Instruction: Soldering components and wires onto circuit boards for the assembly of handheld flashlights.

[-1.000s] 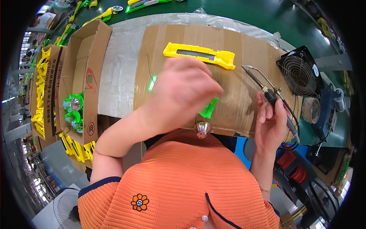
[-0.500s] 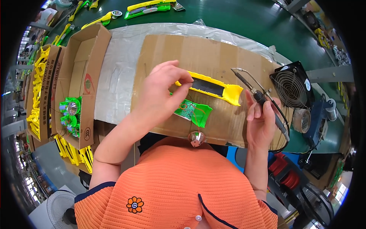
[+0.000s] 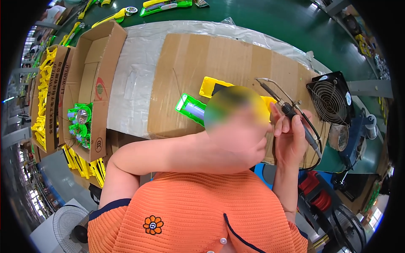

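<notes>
My right hand [image 3: 291, 137] holds a soldering iron [image 3: 310, 137] with a dark grip and a thin metal tube alongside, its tip pointing up and left. My left hand [image 3: 249, 157] is across the front of the cardboard, close to my right hand; a round blurred patch hides its fingers. Partly under that patch lies a yellow plastic housing [image 3: 208, 87] with a black inset. Nearer me, a green plastic housing [image 3: 184, 103] holds a bluish-grey cylinder. The rest of both housings is hidden by the blur and my left arm.
A cardboard sheet [image 3: 177, 55] covers the work area. On the left, one carton [image 3: 110, 55] holds green parts with round reflectors, another yellow pieces [image 3: 40, 111]. At right are a black fan [image 3: 330, 99], a round tin [image 3: 338, 137] and a blue solder stand [image 3: 353, 141].
My left hand has moved right and toward me, from the yellow housing to beside my right hand. The green housing's cylinder end is now uncovered. My right hand keeps the soldering iron.
</notes>
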`<control>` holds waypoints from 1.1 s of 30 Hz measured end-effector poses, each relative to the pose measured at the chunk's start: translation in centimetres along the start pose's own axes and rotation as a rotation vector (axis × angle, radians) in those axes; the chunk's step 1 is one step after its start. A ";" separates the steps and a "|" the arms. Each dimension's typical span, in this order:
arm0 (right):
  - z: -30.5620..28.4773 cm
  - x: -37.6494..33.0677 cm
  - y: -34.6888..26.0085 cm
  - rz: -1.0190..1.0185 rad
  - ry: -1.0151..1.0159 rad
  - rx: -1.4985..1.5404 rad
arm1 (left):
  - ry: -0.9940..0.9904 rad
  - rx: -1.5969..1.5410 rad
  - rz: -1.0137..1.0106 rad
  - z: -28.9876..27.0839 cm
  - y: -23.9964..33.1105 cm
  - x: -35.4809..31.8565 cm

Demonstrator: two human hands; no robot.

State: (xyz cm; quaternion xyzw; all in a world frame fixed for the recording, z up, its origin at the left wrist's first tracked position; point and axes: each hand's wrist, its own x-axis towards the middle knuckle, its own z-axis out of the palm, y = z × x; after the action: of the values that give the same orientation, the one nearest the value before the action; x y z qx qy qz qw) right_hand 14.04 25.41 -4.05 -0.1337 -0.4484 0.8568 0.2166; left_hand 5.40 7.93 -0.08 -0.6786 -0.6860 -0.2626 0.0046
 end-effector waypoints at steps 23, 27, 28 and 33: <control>-1.3 -1.6 -2.1 0.120 -0.087 -0.136 | 0.199 -0.381 -0.647 -1.9 -4.3 -3.0; -2.0 -1.8 -3.2 0.188 -0.050 -0.273 | 0.029 -0.296 -0.472 -2.3 -6.4 -2.2; -2.2 -1.8 -3.2 0.192 -0.046 -0.275 | -0.042 -0.272 -0.448 -2.5 -6.6 -1.9; -2.7 -1.8 -3.4 0.266 -0.054 -0.391 | -0.220 -0.184 -0.363 -2.8 -7.1 -0.5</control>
State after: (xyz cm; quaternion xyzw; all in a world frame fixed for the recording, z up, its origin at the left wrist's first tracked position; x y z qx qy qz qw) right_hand 17.56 28.13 -2.71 -0.2080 -0.5900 0.7779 0.0595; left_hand -2.12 6.89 -0.37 -0.5661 -0.7663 -0.2453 -0.1793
